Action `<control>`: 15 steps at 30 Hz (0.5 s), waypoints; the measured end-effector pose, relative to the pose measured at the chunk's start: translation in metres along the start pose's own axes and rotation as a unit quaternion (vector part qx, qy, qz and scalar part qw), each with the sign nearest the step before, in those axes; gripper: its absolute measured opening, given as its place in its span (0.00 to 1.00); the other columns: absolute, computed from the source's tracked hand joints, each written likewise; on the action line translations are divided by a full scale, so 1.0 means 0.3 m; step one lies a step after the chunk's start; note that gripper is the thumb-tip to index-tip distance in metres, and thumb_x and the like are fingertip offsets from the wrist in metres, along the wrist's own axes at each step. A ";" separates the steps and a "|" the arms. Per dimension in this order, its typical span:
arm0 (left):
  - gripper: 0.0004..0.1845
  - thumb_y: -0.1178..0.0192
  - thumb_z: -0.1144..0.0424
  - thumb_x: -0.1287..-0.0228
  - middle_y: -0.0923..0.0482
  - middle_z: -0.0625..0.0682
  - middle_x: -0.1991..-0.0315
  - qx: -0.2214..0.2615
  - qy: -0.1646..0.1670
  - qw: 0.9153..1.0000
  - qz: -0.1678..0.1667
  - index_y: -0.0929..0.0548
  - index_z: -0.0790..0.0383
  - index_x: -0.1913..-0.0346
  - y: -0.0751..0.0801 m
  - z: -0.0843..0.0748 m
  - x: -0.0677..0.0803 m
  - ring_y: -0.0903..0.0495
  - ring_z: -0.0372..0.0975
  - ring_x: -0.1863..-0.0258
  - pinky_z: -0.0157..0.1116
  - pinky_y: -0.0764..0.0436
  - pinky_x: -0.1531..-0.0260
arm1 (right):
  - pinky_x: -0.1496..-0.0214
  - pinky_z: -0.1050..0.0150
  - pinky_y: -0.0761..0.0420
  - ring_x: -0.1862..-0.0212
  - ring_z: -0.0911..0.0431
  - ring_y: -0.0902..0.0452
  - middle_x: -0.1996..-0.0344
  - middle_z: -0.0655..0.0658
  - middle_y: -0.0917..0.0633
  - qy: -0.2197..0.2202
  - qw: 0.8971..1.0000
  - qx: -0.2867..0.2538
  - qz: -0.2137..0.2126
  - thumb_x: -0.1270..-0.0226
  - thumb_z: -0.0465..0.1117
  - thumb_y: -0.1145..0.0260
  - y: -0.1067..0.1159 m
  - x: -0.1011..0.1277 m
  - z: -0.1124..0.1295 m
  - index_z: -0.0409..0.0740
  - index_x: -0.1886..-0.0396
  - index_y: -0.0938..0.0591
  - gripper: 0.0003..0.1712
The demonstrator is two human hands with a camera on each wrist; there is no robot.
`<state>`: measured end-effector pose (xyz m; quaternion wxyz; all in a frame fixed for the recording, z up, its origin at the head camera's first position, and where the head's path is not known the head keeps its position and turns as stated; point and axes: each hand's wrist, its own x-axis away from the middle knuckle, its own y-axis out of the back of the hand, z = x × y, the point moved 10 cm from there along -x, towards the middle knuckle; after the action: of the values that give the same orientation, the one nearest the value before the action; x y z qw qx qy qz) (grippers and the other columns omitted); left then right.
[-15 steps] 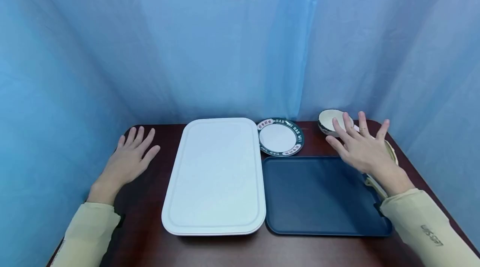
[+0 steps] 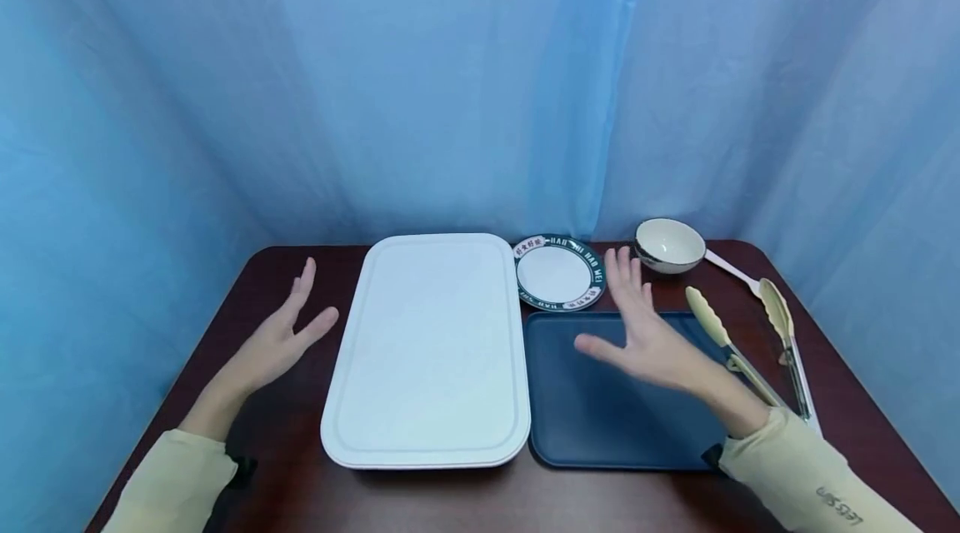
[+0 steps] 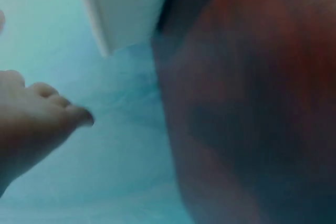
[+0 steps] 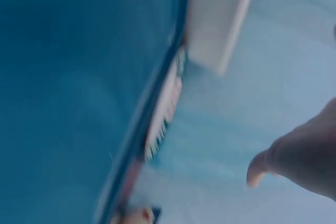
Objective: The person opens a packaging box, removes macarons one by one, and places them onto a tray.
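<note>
1. At the lower left of the head view, the left hand (image 2: 281,341) is held edge-on above the dark wooden table (image 2: 255,466), fingers straight and thumb spread; it holds nothing and is just beside the left edge of the white tray (image 2: 429,350).
2. At the centre right, the right hand (image 2: 645,337) is over the dark blue tray (image 2: 592,416), fingers straight and a little apart, thumb pointing to the left; it grips nothing. I cannot tell whether it touches the tray.
3. Both trays lie flat side by side, their long edges touching or almost touching.
4. Behind the blue tray, a round plate (image 2: 558,273) with a dark green lettered rim lies near the right hand's fingertips (image 2: 621,260).
5. At the upper right of the table stands a cream bowl (image 2: 669,245), and pale tongs (image 2: 738,337) lie to the right of the hand, one arm over the corner of the blue tray.
6. Both wrist views are blurred; the left one shows relaxed fingers (image 3: 63,116) near a corner of the white tray.
</note>
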<state>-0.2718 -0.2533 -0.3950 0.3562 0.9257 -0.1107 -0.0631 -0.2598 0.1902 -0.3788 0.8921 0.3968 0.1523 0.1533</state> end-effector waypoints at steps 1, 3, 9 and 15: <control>0.51 0.44 0.45 0.25 0.78 0.47 0.19 0.019 0.002 1.000 0.013 0.77 0.33 0.23 -0.018 0.006 0.005 0.74 0.50 0.20 0.72 0.58 0.32 | 0.25 0.34 0.75 0.23 0.48 0.89 0.22 0.52 0.79 -0.005 1.000 -0.019 0.007 0.37 0.58 0.27 -0.026 0.002 0.007 0.61 0.20 0.74 0.70; 0.54 0.44 0.47 0.25 0.81 0.51 0.19 0.059 0.001 0.997 0.041 0.82 0.33 0.25 -0.054 0.016 0.015 0.74 0.52 0.21 0.73 0.59 0.32 | 0.26 0.30 0.71 0.23 0.45 0.87 0.22 0.54 0.79 -0.016 0.998 -0.055 0.021 0.43 0.58 0.22 -0.079 0.011 0.022 0.65 0.21 0.75 0.75; 0.51 0.46 0.53 0.23 0.76 0.60 0.19 0.133 0.012 0.985 0.110 0.80 0.43 0.22 -0.135 0.055 0.056 0.70 0.59 0.21 0.70 0.56 0.30 | 0.27 0.29 0.51 0.20 0.41 0.73 0.20 0.50 0.73 -0.025 0.984 -0.162 0.072 0.41 0.52 0.22 -0.215 0.022 0.071 0.67 0.21 0.74 0.74; 0.51 0.40 0.56 0.27 0.62 0.64 0.19 0.171 0.027 0.976 0.135 0.67 0.55 0.18 -0.178 0.074 0.072 0.56 0.62 0.22 0.58 0.36 0.31 | 0.24 0.38 0.48 0.20 0.40 0.65 0.19 0.49 0.68 -0.026 0.961 -0.263 0.085 0.35 0.48 0.26 -0.280 0.005 0.102 0.60 0.19 0.70 0.67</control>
<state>-0.2468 -0.2346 -0.4483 0.2002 0.9508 -0.2344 0.0300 -0.2335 0.1169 -0.4229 0.9523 0.1634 0.0490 0.2530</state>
